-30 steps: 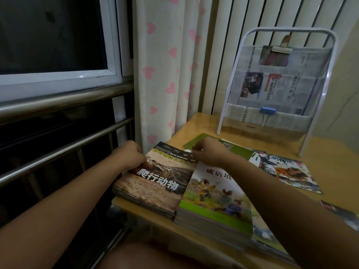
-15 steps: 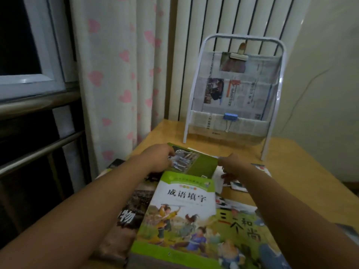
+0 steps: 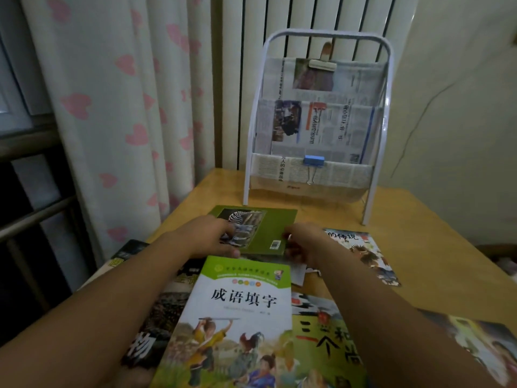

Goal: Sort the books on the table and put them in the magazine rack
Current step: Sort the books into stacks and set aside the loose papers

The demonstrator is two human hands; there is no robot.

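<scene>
A thin green book with a zebra picture [image 3: 265, 229] lies in the middle of the wooden table [image 3: 405, 236]. My left hand [image 3: 208, 238] grips its left edge, thumb under the near corner. My right hand [image 3: 305, 242] pinches its right near corner. A white metal magazine rack [image 3: 375, 175] lined with newspaper stands at the back of the table, beyond the book. Closer to me lie a green-and-white children's book [image 3: 243, 312], a dark reptile book [image 3: 162, 312] at the left and a picture book [image 3: 324, 331] at the right.
Another picture book [image 3: 363, 253] lies right of my right hand, and one more [image 3: 481, 345] at the near right edge. A heart-patterned curtain [image 3: 112, 107] hangs at the left beside window rails [image 3: 30, 219]. A blue binder clip [image 3: 314, 160] sits on the rack's lower pocket.
Both hands left the dark reptile book and the stack and took hold of the green zebra book. It has slid out from under the other books, toward the rack. My view turned right.
</scene>
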